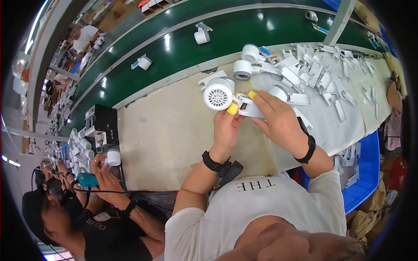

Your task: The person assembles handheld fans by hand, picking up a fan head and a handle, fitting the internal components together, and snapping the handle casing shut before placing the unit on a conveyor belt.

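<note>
Above the table I hold a white handheld fan (218, 97) with a round, slotted grille. My left hand (226, 132) pinches it just below the head, where the handle opening shows dark parts inside. My right hand (282, 126) is closed on the white handle, its thumb below and fingers above. Yellow covers sit on some of my fingertips. Behind the held fan, another white piece lies partly hidden. Two more round fan heads (242, 69) rest beyond my hands. To their right spreads a heap of white plastic handle shells (311, 69).
A green conveyor belt (174, 56) runs behind the table, carrying a few fan parts. At left stands a black box device (106, 125); beside it a co-worker holds a teal power screwdriver (88, 180) and a fan head. A blue bin (363, 174) with white parts is at right.
</note>
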The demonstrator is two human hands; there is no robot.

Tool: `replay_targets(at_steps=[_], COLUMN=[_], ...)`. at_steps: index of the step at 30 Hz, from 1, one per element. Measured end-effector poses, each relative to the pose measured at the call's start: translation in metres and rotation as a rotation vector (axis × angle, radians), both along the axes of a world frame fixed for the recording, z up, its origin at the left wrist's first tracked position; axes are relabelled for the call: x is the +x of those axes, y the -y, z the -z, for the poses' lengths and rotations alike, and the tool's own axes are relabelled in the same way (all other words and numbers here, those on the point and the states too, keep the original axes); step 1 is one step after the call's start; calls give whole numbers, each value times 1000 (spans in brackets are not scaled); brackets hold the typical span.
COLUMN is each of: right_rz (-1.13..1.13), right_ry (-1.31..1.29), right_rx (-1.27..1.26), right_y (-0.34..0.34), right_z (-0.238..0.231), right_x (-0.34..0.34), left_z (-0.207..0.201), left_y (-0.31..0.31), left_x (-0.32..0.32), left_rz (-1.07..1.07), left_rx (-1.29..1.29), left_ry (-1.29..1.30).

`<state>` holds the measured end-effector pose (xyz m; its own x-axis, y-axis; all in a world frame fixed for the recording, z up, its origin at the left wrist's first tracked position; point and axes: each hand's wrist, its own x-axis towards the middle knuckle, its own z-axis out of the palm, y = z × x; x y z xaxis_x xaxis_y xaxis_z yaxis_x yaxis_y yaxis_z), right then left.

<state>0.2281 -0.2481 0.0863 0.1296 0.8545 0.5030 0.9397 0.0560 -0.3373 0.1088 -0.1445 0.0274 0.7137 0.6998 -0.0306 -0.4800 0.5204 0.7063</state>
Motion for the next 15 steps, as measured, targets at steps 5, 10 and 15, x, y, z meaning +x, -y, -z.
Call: replay_targets(at_steps=[5,10,15], right_rz=[54,66,79], right_ry=[17,34,56], right_rx=[40,62,140], right_y=[-16,-20,-18], right_z=[8,14,-3], right_x=[-12,-22,-27], left_z=[-1,-20,-22], left_y=[9,9,13], left_x=[1,-2,6], left_rz=[-169,-384,-449], left_rx=[56,341,511], left_ry=[59,-103,-61])
